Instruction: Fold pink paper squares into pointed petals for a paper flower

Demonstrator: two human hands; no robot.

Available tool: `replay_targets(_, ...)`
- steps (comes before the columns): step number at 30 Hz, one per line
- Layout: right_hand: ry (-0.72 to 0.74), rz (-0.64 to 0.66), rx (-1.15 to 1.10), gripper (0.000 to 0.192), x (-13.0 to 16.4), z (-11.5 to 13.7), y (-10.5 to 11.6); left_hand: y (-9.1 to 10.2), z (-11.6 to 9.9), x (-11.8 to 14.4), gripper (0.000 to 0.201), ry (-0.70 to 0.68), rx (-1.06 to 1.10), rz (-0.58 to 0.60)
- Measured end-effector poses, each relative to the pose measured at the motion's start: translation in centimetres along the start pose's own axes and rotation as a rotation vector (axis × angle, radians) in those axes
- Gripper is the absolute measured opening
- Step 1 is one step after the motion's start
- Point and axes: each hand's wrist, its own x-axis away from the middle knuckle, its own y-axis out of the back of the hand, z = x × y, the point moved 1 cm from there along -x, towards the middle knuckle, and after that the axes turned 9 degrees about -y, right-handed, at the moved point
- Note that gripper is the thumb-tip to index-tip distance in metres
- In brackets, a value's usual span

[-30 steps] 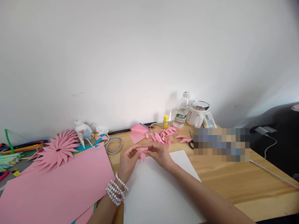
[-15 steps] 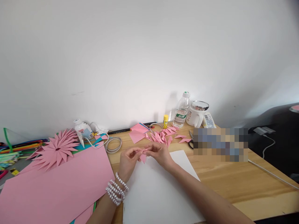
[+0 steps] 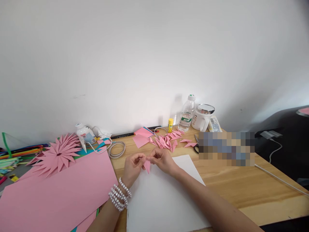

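Observation:
My left hand (image 3: 133, 167) and my right hand (image 3: 162, 160) meet above a white sheet (image 3: 164, 199) and pinch a small folded pink paper piece (image 3: 146, 165) between their fingertips. Its point hangs downward. Pearl bracelets circle my left wrist. Behind my hands lies a pile of several finished pink folded pieces (image 3: 169, 141), and two flat pink squares (image 3: 142, 138) sit left of that pile.
A large pink sheet (image 3: 55, 193) and a pink paper flower (image 3: 56, 154) lie at left, beside a glue gun (image 3: 84, 135) and its coiled cord (image 3: 117, 149). A glue stick (image 3: 170, 125), water bottle (image 3: 187, 113), mug (image 3: 202, 117) and scissors (image 3: 196, 145) stand at the back.
The two hands have drawn closer together on the pink piece, which now hangs narrower with its point down. The view shifted slightly.

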Motion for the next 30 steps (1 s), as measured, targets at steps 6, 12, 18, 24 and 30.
replay_targets(6,-0.004,-0.026,0.122,0.024,-0.1,-0.2,0.0,-0.4,0.8,0.0,0.013,-0.018,-0.092,-0.033)
replay_targets(12,0.001,0.003,-0.045,0.021,-0.1,0.2,-0.1,-0.4,1.0,0.3,0.014,-0.211,-0.264,-0.137)
replay_targets(18,-0.141,0.134,-0.262,0.030,-0.2,0.2,-0.3,-0.4,0.3,0.2,0.009,-0.464,-0.378,-0.185)
replay_targets(24,-0.099,0.069,-0.314,0.028,-0.5,0.1,-0.2,-0.6,0.6,0.0,0.032,-0.261,-0.071,-0.246)
replay_targets(30,-0.056,0.086,-0.244,0.025,-0.3,0.3,-0.2,-0.3,0.4,-0.3,0.027,0.057,0.126,-0.225)
